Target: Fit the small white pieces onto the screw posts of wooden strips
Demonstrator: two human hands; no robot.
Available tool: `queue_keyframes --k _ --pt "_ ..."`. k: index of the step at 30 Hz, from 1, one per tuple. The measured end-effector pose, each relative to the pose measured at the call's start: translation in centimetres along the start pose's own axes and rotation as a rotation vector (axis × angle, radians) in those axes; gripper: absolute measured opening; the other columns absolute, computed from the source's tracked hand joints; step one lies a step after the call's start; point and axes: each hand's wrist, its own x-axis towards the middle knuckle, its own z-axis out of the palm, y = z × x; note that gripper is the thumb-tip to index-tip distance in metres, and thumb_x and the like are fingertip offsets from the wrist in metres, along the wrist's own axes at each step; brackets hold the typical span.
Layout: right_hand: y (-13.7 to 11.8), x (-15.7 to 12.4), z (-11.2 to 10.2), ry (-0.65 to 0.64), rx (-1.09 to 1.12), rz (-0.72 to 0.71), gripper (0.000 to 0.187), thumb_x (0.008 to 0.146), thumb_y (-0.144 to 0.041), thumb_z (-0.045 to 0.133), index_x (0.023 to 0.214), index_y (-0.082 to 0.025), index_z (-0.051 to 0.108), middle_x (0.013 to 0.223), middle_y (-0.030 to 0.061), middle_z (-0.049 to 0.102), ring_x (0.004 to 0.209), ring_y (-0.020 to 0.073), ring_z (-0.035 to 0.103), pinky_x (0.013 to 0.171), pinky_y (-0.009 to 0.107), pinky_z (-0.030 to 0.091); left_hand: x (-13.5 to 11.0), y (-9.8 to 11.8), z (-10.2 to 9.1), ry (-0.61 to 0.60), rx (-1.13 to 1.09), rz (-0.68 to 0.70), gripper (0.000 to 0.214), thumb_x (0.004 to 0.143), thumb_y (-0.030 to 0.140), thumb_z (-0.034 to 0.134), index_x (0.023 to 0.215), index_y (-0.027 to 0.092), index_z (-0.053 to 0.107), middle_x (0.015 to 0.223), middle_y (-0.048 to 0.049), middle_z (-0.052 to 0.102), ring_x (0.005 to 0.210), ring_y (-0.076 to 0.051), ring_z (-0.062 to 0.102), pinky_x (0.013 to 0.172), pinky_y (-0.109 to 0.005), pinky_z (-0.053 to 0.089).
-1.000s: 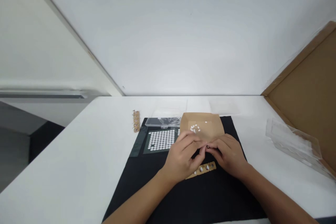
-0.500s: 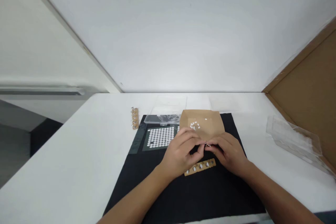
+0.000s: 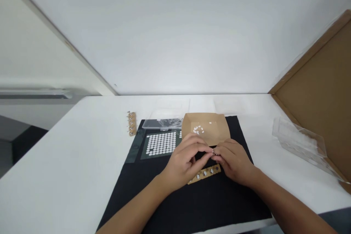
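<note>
My left hand (image 3: 184, 160) and my right hand (image 3: 234, 161) meet over the black mat, fingertips pinched together. Between them is a small shiny metal piece (image 3: 214, 152), gripped from both sides; its exact kind is too small to make out. Just below my fingers lies a brown strip (image 3: 201, 177) bearing several white ovals on metal pieces, its left end partly hidden by my left hand. Beyond my hands stands a brown paper tray (image 3: 224, 131) with several small white pieces (image 3: 197, 129) in it.
A dark green sheet with rows of white ovals (image 3: 161, 143) lies left on the black mat (image 3: 164, 210). Behind it is a clear plastic case (image 3: 149, 124) holding thin clear pieces. Another brown strip with metal pieces (image 3: 132, 124) sits farther left. Clear plastic boxes (image 3: 298, 140) stand right, by a cardboard panel (image 3: 320, 80).
The view has shifted slightly, so everything sits a little farther left. My fingertips have moved a little around the metal piece, still pinching it together.
</note>
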Motion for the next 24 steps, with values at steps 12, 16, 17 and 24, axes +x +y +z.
queue_keyframes --k 12,16,17,24 --pt "-2.3 0.2 -1.2 -0.220 0.947 0.557 0.045 0.117 -0.052 0.037 0.085 -0.022 0.048 0.063 -0.0068 0.048 0.053 0.0097 0.043 0.055 0.024 0.036 -0.1 -0.1 -0.1 0.043 0.026 0.150 0.023 0.097 0.005 0.073 0.116 0.017 0.075 0.097 -0.0059 0.074 0.090 -0.018 0.071 0.085 -0.036 0.059" --pt "-2.5 0.4 -1.0 -0.283 1.377 0.641 0.043 0.115 -0.057 0.042 0.088 -0.023 0.045 0.061 -0.0097 0.041 0.048 0.0080 0.034 0.047 0.021 0.030 0.0 0.1 0.0 0.064 0.009 0.208 0.024 0.096 0.004 0.074 0.116 0.017 0.073 0.099 -0.0065 0.075 0.091 -0.019 0.072 0.086 -0.038 0.059" --pt "-2.5 0.4 -0.9 -0.298 1.455 0.644 0.043 0.115 -0.057 0.043 0.088 -0.023 0.045 0.061 -0.0104 0.040 0.047 0.0077 0.032 0.046 0.021 0.029 0.0 0.1 0.0 0.062 0.002 0.213 0.023 0.096 0.004 0.074 0.115 0.017 0.073 0.099 -0.0068 0.075 0.091 -0.020 0.072 0.086 -0.038 0.060" --pt "-2.3 0.4 -1.1 -0.245 1.195 0.594 0.046 0.117 -0.053 0.038 0.087 -0.021 0.052 0.062 -0.0074 0.046 0.052 0.0089 0.041 0.054 0.022 0.036 -0.1 0.5 0.2 0.009 -0.029 0.094 0.016 0.096 0.006 0.070 0.109 0.016 0.069 0.083 -0.0043 0.070 0.078 -0.016 0.067 0.071 -0.029 0.060"
